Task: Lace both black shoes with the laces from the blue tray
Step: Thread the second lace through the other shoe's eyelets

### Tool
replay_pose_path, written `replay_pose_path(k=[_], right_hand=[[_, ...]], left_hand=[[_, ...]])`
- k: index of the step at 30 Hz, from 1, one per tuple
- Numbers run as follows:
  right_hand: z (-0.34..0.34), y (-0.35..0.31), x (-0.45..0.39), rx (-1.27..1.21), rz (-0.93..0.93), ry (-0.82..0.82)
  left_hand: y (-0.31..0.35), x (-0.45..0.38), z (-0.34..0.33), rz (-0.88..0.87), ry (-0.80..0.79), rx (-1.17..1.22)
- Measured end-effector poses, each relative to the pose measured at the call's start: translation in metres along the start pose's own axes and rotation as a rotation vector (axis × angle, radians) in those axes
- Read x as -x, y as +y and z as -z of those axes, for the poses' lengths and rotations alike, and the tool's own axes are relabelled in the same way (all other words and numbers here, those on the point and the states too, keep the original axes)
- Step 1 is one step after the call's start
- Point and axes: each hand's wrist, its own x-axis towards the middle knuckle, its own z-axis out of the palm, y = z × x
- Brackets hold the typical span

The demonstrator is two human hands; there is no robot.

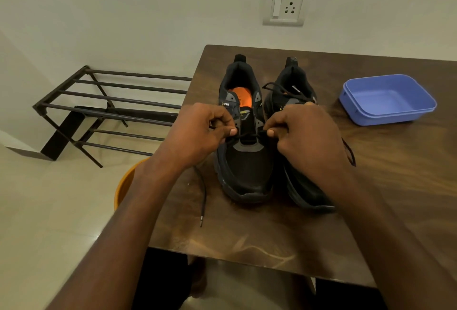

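We see two black shoes side by side on a wooden bench (247,235), toes toward the camera. The left hand (202,131) and right hand (304,134) each pinch one end of a black lace (249,134) between curled fingers, stretched across the lowest eyelets of the left shoe (244,166). A second lace (284,90) lies loose over the right shoe (296,82). The blue tray (420,109) sits near the shoes, to their right.
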Motion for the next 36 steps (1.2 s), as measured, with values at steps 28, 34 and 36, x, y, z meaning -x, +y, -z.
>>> replay_pose_path(k=[28, 34, 36], right_hand=[[0.027, 0.039, 0.004, -0.537, -0.304, 0.609], [0.017, 0.01, 0.006, -0.25, 0.109, 0.505], [0.009, -0.011, 0.009, -0.455, 0.259, 0.308]], left_hand=[[0.027, 0.014, 0.024, 0.035, -0.091, 0.943], [0.025, 0.012, 0.018, 0.048, -0.015, 0.939], [0.027, 0.01, 0.013, 0.027, -0.04, 0.932]])
